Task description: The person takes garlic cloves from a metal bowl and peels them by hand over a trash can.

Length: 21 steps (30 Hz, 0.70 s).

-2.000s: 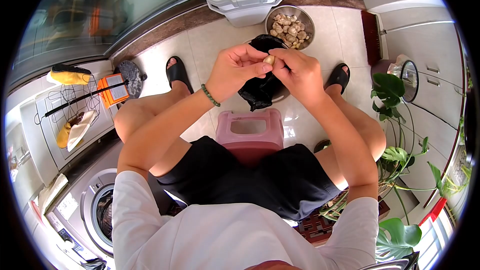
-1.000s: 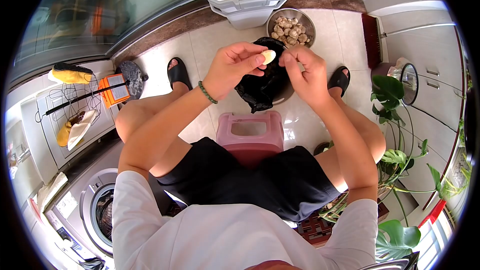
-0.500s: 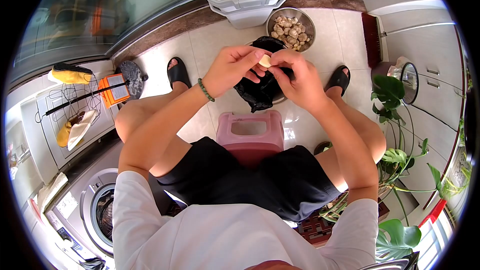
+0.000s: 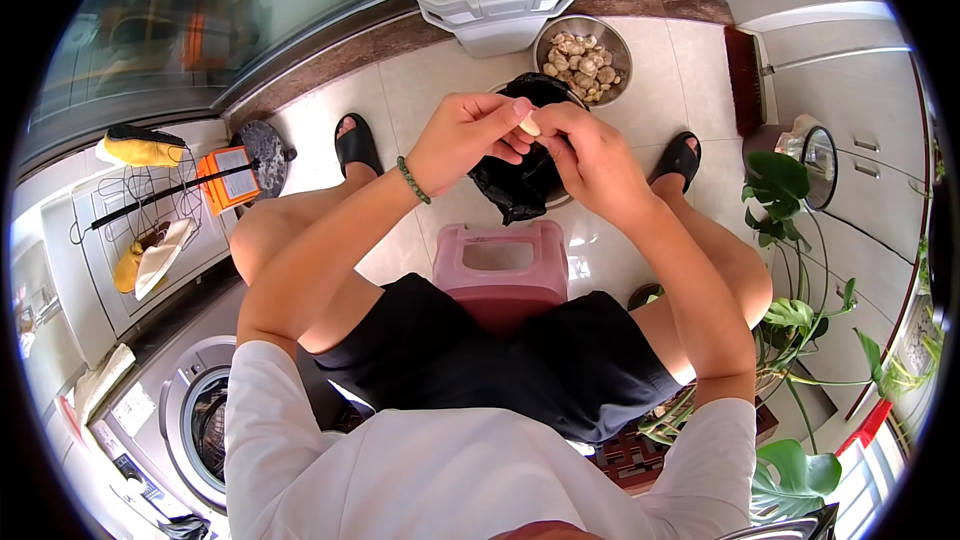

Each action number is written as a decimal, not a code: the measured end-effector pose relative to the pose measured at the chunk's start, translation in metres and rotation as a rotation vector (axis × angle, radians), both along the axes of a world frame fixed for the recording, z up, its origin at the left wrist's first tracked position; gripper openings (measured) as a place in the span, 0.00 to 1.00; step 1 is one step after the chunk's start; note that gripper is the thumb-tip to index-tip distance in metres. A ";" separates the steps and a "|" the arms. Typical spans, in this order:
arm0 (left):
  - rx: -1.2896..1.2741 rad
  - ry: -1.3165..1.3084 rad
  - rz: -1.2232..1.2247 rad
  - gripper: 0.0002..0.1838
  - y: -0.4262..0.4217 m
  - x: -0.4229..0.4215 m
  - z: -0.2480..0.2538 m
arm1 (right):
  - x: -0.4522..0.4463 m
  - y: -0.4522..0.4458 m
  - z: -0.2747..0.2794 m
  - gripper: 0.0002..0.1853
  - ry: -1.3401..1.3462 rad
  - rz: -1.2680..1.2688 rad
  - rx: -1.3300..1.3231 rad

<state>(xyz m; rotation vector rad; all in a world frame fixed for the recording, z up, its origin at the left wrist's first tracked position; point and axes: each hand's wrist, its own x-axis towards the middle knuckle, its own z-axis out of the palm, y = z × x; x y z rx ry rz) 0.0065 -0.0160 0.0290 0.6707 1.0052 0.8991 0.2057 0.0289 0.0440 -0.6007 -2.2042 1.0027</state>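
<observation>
A small pale garlic clove (image 4: 530, 125) is pinched between the fingertips of both my hands. My left hand (image 4: 465, 137), with a green bead bracelet at the wrist, is closed on the clove from the left, thumb on top. On the other side my right hand (image 4: 590, 155) grips it with bent thumb and forefinger, partly covering it. Directly below both hands is a bin lined with a black plastic bag (image 4: 515, 195). Beyond it, a metal bowl (image 4: 627, 68) holds several garlic bulbs (image 4: 580, 62).
Between my knees stands a pink plastic stool (image 4: 500, 290). A grey-white container (image 4: 495, 15) with a phone-like screen on top is ahead. A washing machine (image 4: 190, 410) is at left; a leafy plant (image 4: 780, 185) and cabinets (image 4: 850, 80) are at right.
My right hand has turned slightly and its fingers have shifted over the clove, so less of the clove shows. My left hand is almost still.
</observation>
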 end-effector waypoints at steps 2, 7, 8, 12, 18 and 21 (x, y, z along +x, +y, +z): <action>-0.008 -0.009 0.001 0.21 0.001 0.000 0.001 | -0.002 -0.004 -0.010 0.20 0.066 -0.038 -0.070; -0.023 -0.019 0.004 0.21 0.001 0.001 0.002 | -0.003 -0.004 -0.012 0.18 0.112 -0.076 -0.102; -0.025 -0.025 0.005 0.21 0.001 0.001 0.002 | -0.003 -0.003 -0.009 0.18 0.081 -0.057 -0.047; -0.034 -0.032 0.011 0.21 0.001 0.001 0.000 | -0.003 0.000 -0.007 0.19 0.064 -0.012 0.051; -0.043 -0.028 0.016 0.22 0.001 0.001 0.002 | -0.003 0.001 -0.006 0.20 0.054 -0.016 0.053; -0.045 -0.028 0.010 0.22 0.001 0.001 0.001 | -0.002 0.001 -0.004 0.20 0.034 -0.006 0.033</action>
